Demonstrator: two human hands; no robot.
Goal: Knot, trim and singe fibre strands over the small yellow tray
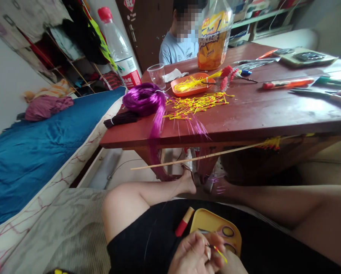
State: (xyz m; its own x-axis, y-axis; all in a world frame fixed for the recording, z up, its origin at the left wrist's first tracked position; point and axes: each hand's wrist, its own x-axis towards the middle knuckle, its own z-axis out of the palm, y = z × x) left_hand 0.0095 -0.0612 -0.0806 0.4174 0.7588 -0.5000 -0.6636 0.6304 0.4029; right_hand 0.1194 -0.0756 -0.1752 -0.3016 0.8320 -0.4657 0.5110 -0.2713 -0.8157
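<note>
Low in the view, my left hand (pixel 187 253) and my right hand (pixel 230 264) meet over my lap, both closed with fingertips bent together. Between them is a short yellow stem (pixel 222 255) with a red and dark end, like those on the table. The fingers partly cover it. Just beyond, on my lap, lies a yellow tray (pixel 206 217) with scissors (pixel 226 231) in it, partly hidden by my hands. A small tube with a red bottom and tan cap (pixel 184 221) rests against the tray's left side.
The dark red table (pixel 244 118) carries a purple fibre bundle (pixel 143 99), loose yellow stems (pixel 199 104), an orange dish (pixel 181 89), bottles and pliers (pixel 324 95). A thin stick (pixel 199 156) juts out along its front edge. Behind sits a person (pixel 177 47). Left stands a bed (pixel 53 129).
</note>
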